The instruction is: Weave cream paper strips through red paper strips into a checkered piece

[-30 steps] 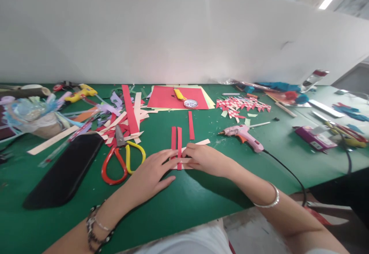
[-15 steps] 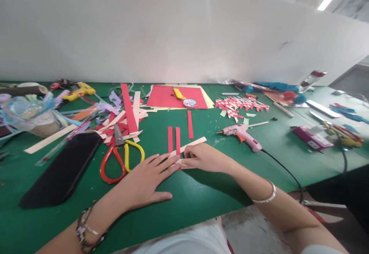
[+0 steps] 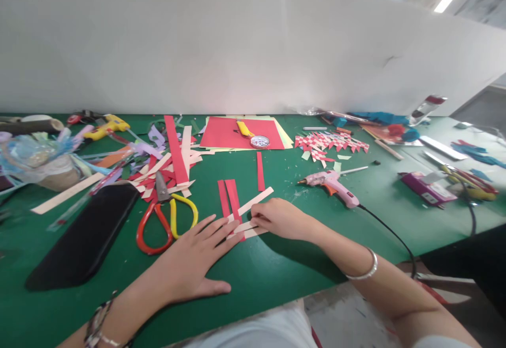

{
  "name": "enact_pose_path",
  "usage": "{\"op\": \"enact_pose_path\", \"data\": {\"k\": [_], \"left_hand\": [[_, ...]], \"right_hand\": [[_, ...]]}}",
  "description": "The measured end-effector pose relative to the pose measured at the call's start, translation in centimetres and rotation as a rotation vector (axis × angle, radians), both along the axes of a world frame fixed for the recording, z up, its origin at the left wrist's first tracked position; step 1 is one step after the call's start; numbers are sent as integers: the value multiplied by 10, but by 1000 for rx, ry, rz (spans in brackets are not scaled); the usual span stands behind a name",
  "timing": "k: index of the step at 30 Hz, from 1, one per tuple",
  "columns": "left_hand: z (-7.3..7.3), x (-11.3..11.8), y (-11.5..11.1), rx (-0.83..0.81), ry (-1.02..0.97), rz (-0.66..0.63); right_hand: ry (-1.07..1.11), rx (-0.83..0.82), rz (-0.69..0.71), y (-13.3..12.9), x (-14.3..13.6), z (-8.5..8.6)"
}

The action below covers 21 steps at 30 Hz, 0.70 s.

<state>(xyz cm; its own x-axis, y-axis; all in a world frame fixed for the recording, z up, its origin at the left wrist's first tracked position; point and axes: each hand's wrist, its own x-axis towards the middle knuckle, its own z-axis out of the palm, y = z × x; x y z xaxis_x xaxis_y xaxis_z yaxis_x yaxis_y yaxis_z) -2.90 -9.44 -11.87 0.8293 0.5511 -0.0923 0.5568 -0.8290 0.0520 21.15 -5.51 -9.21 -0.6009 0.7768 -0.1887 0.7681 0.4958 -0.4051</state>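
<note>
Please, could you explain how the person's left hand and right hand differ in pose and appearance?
The left hand is spread out, palm down; the right hand is curled, pinching a pale strip. The left wrist has a dark patterned bracelet, while the right forearm has a silver bangle. Both hands are at the crossed red and pale strips.

The left hand [image 3: 195, 258] lies palm down just below the frame's centre, fingers fanned toward the right, thumb apart; the left forearm [image 3: 142, 298] slants from the lower left. The right hand [image 3: 282, 219] curls with fingertips pinched leftward, the right forearm [image 3: 342, 250] slanting from the lower right.
</note>
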Motion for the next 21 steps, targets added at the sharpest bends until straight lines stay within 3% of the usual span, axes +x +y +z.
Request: {"op": "enact_pose_path", "data": {"k": [11, 21], "left_hand": [[-3, -11, 0, -72, -45, -10], [5, -23, 1, -12, -136, -66]], "right_hand": [[47, -23, -71, -1, 1, -6], [12, 107, -25, -4, 1, -3]]}}
